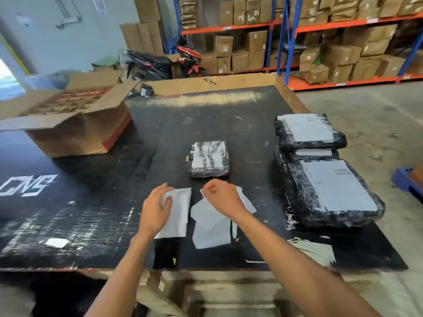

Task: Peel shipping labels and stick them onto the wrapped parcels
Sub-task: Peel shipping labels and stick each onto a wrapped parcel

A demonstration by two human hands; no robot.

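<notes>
- The black bench (96, 225) carries everything; its middle part is free, probably to give room for labelling.
- An open cardboard box (68, 124) stands at the far left of the bench, apart from the work.
- Two big wrapped parcels (332, 191) are at the right edge, one far and one near, touching each other. Both already have a white label on top, so I think they are put aside as finished.
- A small wrapped parcel (208, 158) lies alone in the middle, just beyond the hands. It seems to be placed there as the next one, but its top is shiny and I cannot tell if it has a label.
- The label sheets (210, 225) lie near the front edge, close to the person for easy reach.
- The left hand (155, 209) rests on the left sheet (180, 213) with relaxed, slightly bent fingers (168, 200), probably to keep the sheet still.
- The right hand (220, 197) is above the right sheets; its fingers are curled and seem to pinch a paper edge, perhaps to begin the peeling.
</notes>
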